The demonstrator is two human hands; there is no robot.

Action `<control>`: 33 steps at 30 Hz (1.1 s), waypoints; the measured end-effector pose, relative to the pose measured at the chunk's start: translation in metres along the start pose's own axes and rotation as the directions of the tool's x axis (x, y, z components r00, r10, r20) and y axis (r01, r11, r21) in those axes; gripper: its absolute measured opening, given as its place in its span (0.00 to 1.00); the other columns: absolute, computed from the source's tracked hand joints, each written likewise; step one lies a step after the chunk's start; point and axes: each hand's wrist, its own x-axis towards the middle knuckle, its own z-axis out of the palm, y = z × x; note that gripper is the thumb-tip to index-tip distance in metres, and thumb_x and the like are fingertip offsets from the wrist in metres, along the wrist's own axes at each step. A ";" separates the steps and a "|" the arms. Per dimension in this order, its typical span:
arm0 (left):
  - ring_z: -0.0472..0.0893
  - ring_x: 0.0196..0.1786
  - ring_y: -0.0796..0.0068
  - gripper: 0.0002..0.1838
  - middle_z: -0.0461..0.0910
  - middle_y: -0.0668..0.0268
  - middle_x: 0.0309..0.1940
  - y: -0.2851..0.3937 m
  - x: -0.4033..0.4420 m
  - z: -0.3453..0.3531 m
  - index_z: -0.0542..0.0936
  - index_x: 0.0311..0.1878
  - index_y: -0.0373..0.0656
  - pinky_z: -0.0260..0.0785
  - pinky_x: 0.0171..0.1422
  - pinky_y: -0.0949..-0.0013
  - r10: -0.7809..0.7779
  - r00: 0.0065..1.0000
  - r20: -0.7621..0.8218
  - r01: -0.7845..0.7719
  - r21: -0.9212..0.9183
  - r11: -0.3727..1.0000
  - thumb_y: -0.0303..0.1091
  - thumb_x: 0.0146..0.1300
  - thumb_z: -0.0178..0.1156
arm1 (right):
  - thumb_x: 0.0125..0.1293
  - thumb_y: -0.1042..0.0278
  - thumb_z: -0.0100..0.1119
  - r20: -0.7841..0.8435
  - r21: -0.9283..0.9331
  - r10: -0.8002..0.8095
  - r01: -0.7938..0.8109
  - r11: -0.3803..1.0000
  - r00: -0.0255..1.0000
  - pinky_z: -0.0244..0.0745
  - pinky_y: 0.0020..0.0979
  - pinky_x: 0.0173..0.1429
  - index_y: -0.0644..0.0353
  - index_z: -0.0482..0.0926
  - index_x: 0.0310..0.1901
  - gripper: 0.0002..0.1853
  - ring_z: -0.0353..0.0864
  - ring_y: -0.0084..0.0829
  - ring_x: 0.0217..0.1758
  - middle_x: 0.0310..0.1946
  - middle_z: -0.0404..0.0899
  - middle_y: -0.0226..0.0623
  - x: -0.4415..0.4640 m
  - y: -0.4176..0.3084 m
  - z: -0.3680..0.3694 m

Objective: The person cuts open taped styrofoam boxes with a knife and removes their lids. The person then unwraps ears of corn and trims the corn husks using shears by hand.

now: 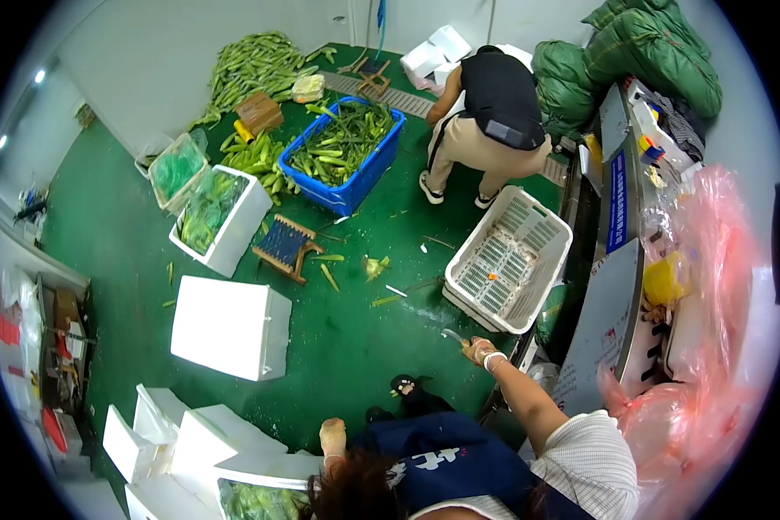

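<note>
Nearest: navy apron (446,455) at bottom edge, pale print on it. Left hand (333,435) is down beside the apron, next to white foam boxes (208,438); can't tell if its fingers are apart or together, or whether it holds anything. Bagged greens (256,501) sit by the boxes at the bottom. Right hand (478,350) reaches forward, fingers clamped on a thin curved tool (451,335). The tool is above the green floor (355,321), tip pointing left, just short of a white slatted crate (542,282). Crate has small scraps and an orange bit inside. Dark shoe (402,384) shows between the hands.

Mid: closed white foam box (221,325) on the left, small wooden stool (286,247) beyond it, leaf scraps (375,267) on the floor. Pink plastic (715,251) on the right.

Farther: white foam box of greens (243,230) next to a basket (192,156) with green netting. Blue crate (374,169) full of green leaves. Another person (498,104), dark top, bends over beyond the white crate.

Back: heap of green cobs (260,69) by the wall, left; green sacks (646,56), right.
</note>
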 end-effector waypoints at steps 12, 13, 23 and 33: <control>0.81 0.42 0.54 0.17 0.82 0.52 0.37 -0.024 -0.023 0.014 0.82 0.40 0.41 0.71 0.48 0.61 -0.438 0.897 0.049 0.426 -0.351 0.834 0.41 0.53 0.54 | 0.64 0.51 0.45 -0.435 -0.135 -0.277 0.242 0.961 0.857 0.74 0.44 0.48 0.54 0.79 0.40 0.18 0.78 0.49 0.45 0.42 0.79 0.50 0.133 -0.120 -0.034; 0.81 0.42 0.54 0.17 0.82 0.52 0.37 -0.024 -0.031 0.013 0.82 0.40 0.41 0.71 0.48 0.61 -0.441 0.896 0.050 0.429 -0.351 0.832 0.41 0.53 0.54 | 0.62 0.52 0.46 -0.373 -0.001 -0.103 0.111 0.994 0.922 0.75 0.40 0.47 0.53 0.80 0.39 0.17 0.80 0.46 0.45 0.40 0.80 0.47 0.153 -0.134 -0.046; 0.72 0.22 0.73 0.11 0.73 0.65 0.19 -0.025 -0.074 0.020 0.79 0.29 0.34 0.63 0.27 0.69 -0.504 0.864 -0.022 0.360 -0.672 0.647 0.33 0.54 0.53 | 0.58 0.62 0.52 -0.276 -0.510 -0.411 0.230 0.829 0.869 0.74 0.31 0.35 0.56 0.79 0.33 0.09 0.79 0.30 0.35 0.35 0.78 0.34 0.252 -0.160 -0.082; 0.80 0.32 0.60 0.15 0.81 0.53 0.28 -0.038 -0.048 0.047 0.81 0.35 0.36 0.70 0.40 0.63 -0.476 0.879 -0.015 0.391 -0.549 0.739 0.37 0.52 0.54 | 0.61 0.67 0.51 -0.315 -0.269 -0.162 0.076 0.960 0.935 0.74 0.29 0.37 0.56 0.79 0.37 0.08 0.80 0.31 0.38 0.34 0.81 0.38 0.264 -0.158 -0.095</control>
